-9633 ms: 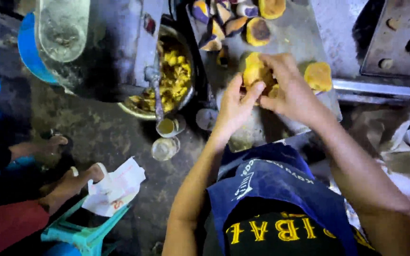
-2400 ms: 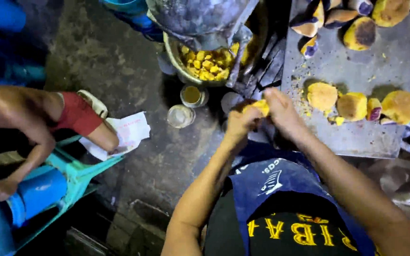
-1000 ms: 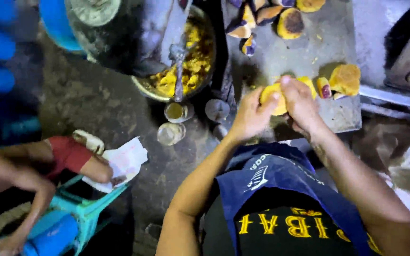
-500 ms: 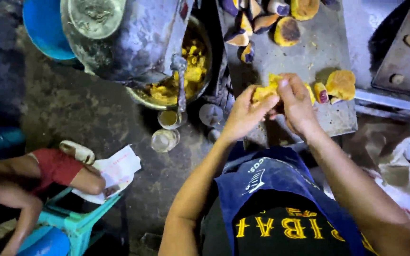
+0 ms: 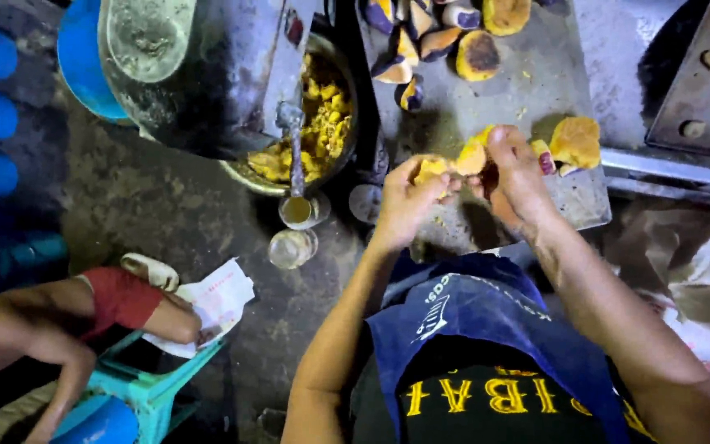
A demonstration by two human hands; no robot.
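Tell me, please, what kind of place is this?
Probably a rough food-preparation workspace: cut yellow fruit pieces lie on a worn grey board, beside a metal bowl of yellow chunks on a stained concrete floor.

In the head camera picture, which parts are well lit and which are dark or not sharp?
Head view: light falls on the grey board and both hands, left hand and right hand, pulling apart the yellow fruit piece; the floor and lower corners are dim; the edges look bent and slightly soft.
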